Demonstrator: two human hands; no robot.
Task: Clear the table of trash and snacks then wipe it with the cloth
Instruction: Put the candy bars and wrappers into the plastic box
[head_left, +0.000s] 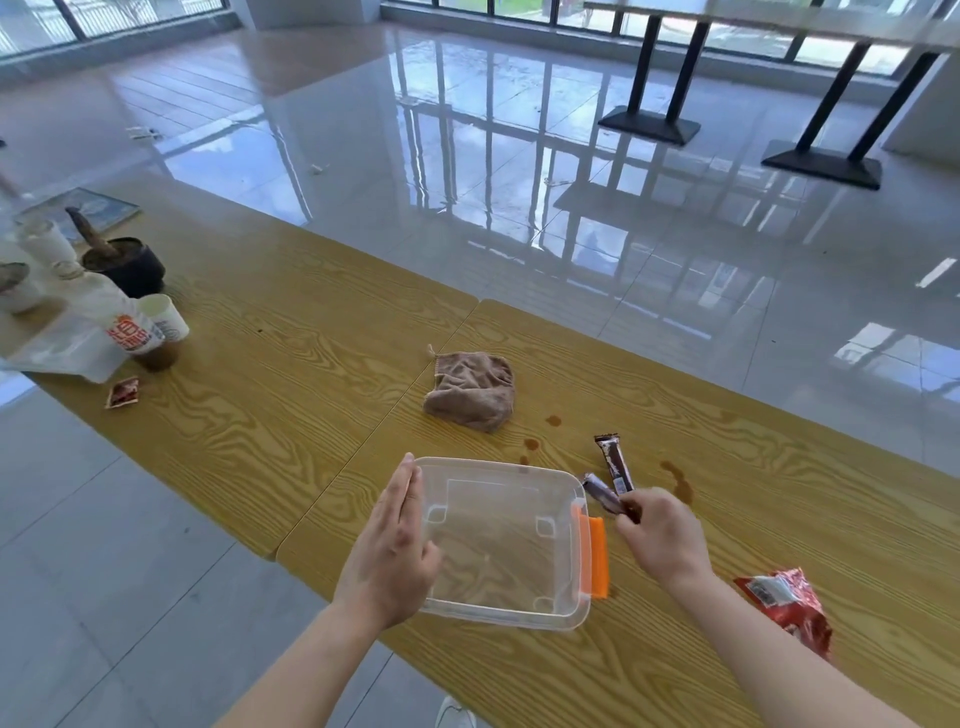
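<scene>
Presently left hand (390, 545) lies flat against one box (493, 464), right hand (661, 536) pinches one bar (602, 496) of two.

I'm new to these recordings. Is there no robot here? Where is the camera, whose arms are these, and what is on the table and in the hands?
There is no machine here. A person works with bare hands, and the single camera sits on their head looking forward and down, so the arms enter from the bottom. The left hand rests flat against the left wall of an empty clear container with an orange latch. The right hand has a dark snack bar in its grip, beside the container's right edge. A second snack bar lies on the wooden table among brown spill stains. A crumpled brown cloth lies further back, a red wrapper sits near the right forearm, and cups and a black pot stand far left.
</scene>
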